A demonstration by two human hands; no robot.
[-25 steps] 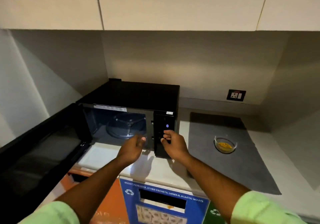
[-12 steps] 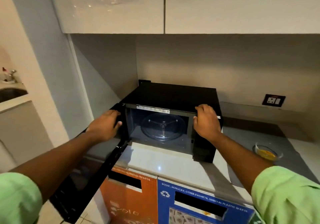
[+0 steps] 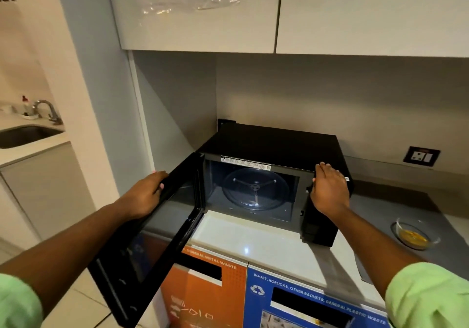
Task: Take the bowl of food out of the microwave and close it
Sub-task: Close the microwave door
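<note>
Left fingers point(image 3: 160, 181) grip microwave door point(image 3: 152, 231); right fingers point(image 3: 323, 169) lie open atop microwave point(image 3: 274, 142).

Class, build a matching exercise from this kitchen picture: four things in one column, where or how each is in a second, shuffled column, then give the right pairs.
Things
1. microwave door
2. glass bowl
3. left hand
4. right hand

Places or states
A. on the grey mat, right of the microwave
B. swung open to the left
C. on the microwave's top right front edge
D. gripping the door's top edge

Pairs: 1-B, 2-A, 3-D, 4-C
</note>
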